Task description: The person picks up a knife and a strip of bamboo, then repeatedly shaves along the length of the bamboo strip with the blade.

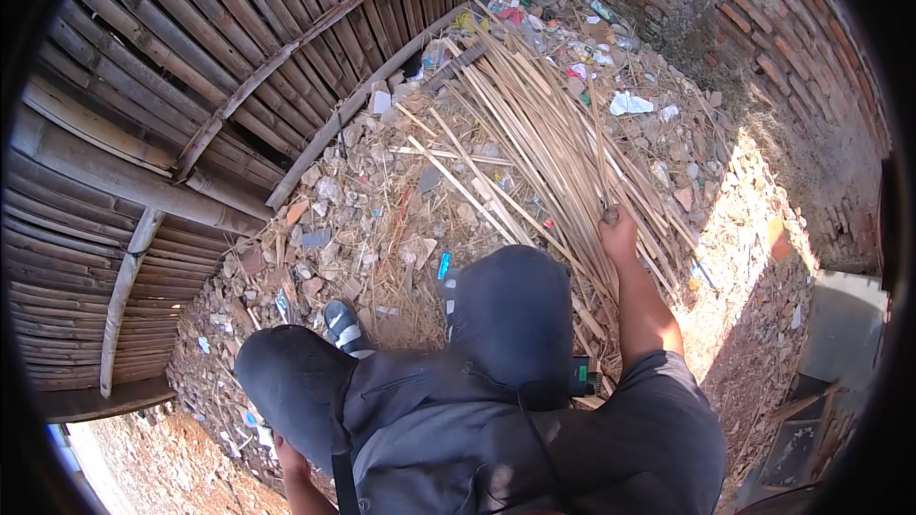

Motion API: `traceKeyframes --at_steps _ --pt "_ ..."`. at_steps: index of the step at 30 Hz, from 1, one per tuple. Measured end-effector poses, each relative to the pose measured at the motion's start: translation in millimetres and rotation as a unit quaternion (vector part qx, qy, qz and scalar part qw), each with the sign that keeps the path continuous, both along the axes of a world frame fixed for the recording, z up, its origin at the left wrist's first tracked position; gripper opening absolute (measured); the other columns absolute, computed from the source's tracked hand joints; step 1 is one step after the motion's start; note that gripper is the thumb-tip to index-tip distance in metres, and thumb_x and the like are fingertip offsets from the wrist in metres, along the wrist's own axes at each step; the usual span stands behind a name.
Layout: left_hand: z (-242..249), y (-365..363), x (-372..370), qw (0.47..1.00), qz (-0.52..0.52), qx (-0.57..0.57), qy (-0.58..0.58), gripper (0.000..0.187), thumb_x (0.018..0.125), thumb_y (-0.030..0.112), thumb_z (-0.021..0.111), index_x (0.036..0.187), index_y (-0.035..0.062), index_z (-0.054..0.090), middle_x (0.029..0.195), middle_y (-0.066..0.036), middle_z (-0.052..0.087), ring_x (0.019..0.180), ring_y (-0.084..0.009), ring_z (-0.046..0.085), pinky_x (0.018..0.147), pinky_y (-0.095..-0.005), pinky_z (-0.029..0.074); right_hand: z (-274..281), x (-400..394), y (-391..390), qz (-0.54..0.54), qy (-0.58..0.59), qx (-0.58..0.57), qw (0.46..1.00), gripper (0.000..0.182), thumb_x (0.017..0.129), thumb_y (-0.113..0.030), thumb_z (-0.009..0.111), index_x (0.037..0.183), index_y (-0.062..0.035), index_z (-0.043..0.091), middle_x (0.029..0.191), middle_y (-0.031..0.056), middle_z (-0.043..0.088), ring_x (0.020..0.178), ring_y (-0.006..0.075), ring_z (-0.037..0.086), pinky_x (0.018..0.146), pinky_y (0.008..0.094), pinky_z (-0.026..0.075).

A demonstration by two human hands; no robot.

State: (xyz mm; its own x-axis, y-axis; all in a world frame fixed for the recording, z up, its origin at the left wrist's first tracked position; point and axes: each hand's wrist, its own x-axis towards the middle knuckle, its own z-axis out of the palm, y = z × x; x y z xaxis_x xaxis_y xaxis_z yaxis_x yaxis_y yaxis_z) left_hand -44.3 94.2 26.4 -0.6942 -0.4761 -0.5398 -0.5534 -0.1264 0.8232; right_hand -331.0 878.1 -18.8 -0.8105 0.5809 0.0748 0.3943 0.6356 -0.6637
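Observation:
A long heap of thin split wooden strips point(534, 124) lies on the ground ahead of me, running from the upper middle down past my right knee. My right hand point(618, 232) is closed at the heap's right side, its fingers wrapped round the lower end of a thin wooden strip that points away from me. My left hand point(289, 458) hangs beside my left thigh at the bottom of the view, with its fingers mostly hidden. Several loose strips point(463, 181) lie left of the heap, crossing one another.
Rubble and dry straw cover the ground, with scraps like a white piece of litter point(630, 103) and a blue wrapper point(445, 265). A bamboo wall point(258, 48) stands on the left, a brick wall point(792, 57) on the right. A grey panel point(844, 329) leans at lower right.

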Motion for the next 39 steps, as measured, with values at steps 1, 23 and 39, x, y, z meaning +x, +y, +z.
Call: traceKeyframes --at_steps 1,23,39 --pt "11.5 -1.7 -8.0 0.997 0.060 0.037 -0.010 0.045 0.102 0.023 0.063 0.141 0.0034 0.052 0.127 -0.012 0.066 0.112 -0.0244 0.065 0.095 -0.0368 0.053 8.1 4.1 0.9 0.008 0.007 0.003 1.000 0.028 0.080 -0.009 0.074 0.106 -0.0018 0.067 0.089 0.0201 0.072 0.085 0.0364 0.072 0.079 0.0419 0.054" --pt "258.4 126.4 -233.3 0.596 -0.225 -0.698 0.326 0.051 0.085 0.016 0.078 0.131 0.0077 0.058 0.134 -0.017 0.058 0.130 -0.0384 0.053 0.110 -0.0515 0.039 279.8 -33.8 -168.6 0.493 -0.068 -0.076 0.864 0.022 0.082 -0.007 0.082 0.100 -0.0026 0.068 0.090 0.0054 0.072 0.086 0.0147 0.067 0.079 0.0317 0.053" --pt "223.9 65.7 -139.8 0.659 -0.308 -0.659 0.193 0.016 0.092 0.022 0.070 0.103 0.0099 0.067 0.084 -0.009 0.060 0.080 -0.0323 0.062 0.071 -0.0453 0.047 322.9 -69.4 -259.8 0.689 0.121 0.012 0.714 0.029 0.079 -0.014 0.082 0.104 -0.0057 0.069 0.094 0.0102 0.071 0.090 0.0292 0.070 0.076 0.0405 0.053"
